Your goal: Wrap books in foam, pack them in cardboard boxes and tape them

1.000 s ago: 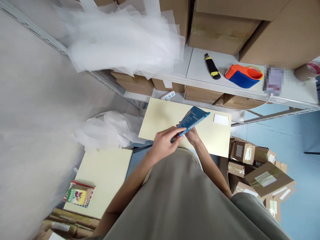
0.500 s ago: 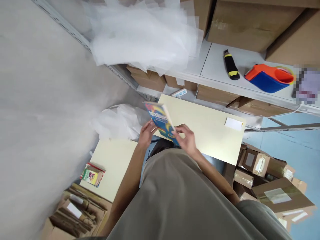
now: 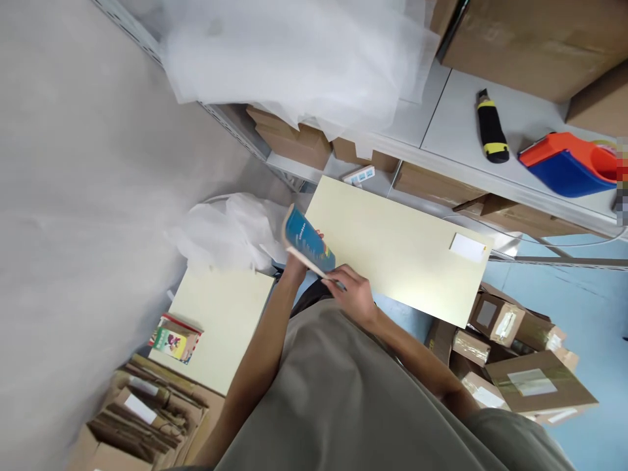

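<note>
A blue-covered book (image 3: 310,241) is held tilted in front of my body, above the near edge of the cream table (image 3: 392,242). My left hand (image 3: 295,267) grips it from behind and below, with most of its fingers hidden by the book and some fingertips showing past the far edge. At the book's near lower corner, my right hand (image 3: 352,292) has its fingers closed on the edge. On the table's right part lies a small white card (image 3: 468,247).
A shelf ahead carries white foam sheets (image 3: 294,59), a utility knife (image 3: 492,127) and an orange-and-blue tape dispenser (image 3: 569,160). Picture books (image 3: 174,340) lie on a left table (image 3: 226,320), beside a carton of folded cardboard (image 3: 147,418). Cardboard boxes (image 3: 534,379) are heaped at right.
The book has been turned over: its colourful illustrated cover faced me before, and now a plainer blue side shows. Both hands have moved with it. The view has shifted slightly.
</note>
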Motion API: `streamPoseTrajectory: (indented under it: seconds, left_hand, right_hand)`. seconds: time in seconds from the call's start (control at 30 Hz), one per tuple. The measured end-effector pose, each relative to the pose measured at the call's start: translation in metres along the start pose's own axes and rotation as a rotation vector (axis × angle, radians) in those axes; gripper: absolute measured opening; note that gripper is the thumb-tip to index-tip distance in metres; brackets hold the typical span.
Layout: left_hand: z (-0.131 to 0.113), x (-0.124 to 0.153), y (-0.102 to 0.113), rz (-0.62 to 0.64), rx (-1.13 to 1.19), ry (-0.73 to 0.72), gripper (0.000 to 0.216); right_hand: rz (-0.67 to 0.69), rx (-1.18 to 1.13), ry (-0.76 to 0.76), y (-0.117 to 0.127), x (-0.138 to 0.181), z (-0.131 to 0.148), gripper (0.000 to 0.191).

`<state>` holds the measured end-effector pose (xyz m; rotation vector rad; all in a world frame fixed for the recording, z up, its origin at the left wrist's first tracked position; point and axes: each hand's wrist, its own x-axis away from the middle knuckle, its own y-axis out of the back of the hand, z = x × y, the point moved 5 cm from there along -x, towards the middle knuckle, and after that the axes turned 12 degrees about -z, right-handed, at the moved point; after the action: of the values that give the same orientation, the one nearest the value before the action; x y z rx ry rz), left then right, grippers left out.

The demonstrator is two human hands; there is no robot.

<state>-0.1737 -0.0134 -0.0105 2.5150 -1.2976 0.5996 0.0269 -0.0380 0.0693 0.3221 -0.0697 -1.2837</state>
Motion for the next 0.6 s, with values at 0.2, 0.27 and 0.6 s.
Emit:
streamPoseTrajectory:
  seconds: [0.2,0.27,0.6]
  left_hand:
    - [0.028,-0.043,0.044,-0.141,-0.130,0.154,0.067]
    - [0.035,-0.060,0.049,-0.109,-0.162,0.182,0.067]
    - [0.039,-0.172,0.015,-0.009,-0.225,0.177,0.038]
  right_hand:
    - [-0.251,-0.010,-0.397,0.009,-0.030,-0.082,0.041]
    - [-0.284,0.056,-0.469,0.004,-0.042,-0.110,0.046]
    - [-0.400,0.238,-0.742,-0.041,-0.130,-0.212,0.046]
